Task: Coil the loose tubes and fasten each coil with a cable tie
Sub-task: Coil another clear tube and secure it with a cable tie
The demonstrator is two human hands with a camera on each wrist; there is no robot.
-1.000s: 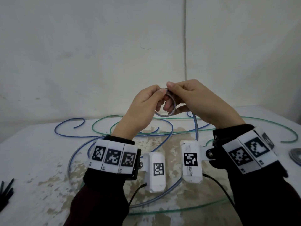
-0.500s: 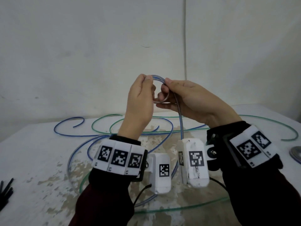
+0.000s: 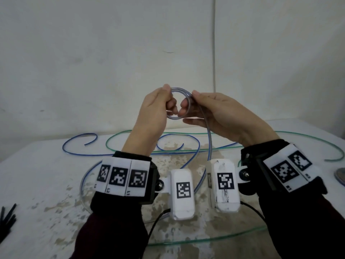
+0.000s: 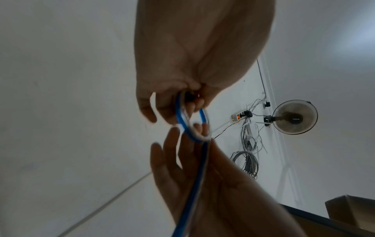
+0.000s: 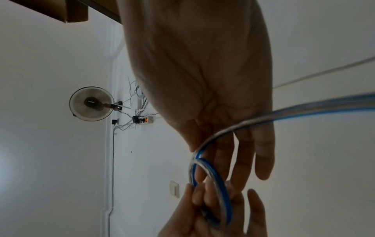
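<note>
One table (image 3: pixel 37 184) fills the lower frame, with two loose tubes on it: one green tube (image 3: pixel 205 240) and one blue tube (image 3: pixel 78 152). At centre, a small blue coil (image 3: pixel 179 103) is pinched by the left hand (image 3: pixel 155 113) and the right hand (image 3: pixel 220 113). One bundle of black cable ties (image 3: pixel 7 219) is seen at lower left.

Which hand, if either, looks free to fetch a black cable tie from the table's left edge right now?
Probably neither. The left hand grips the small blue tube coil, and the right hand pinches the same tube, feeding it. The black cable ties lie unobstructed on the table, nearer the left hand, but letting go may spring the coil.
</note>
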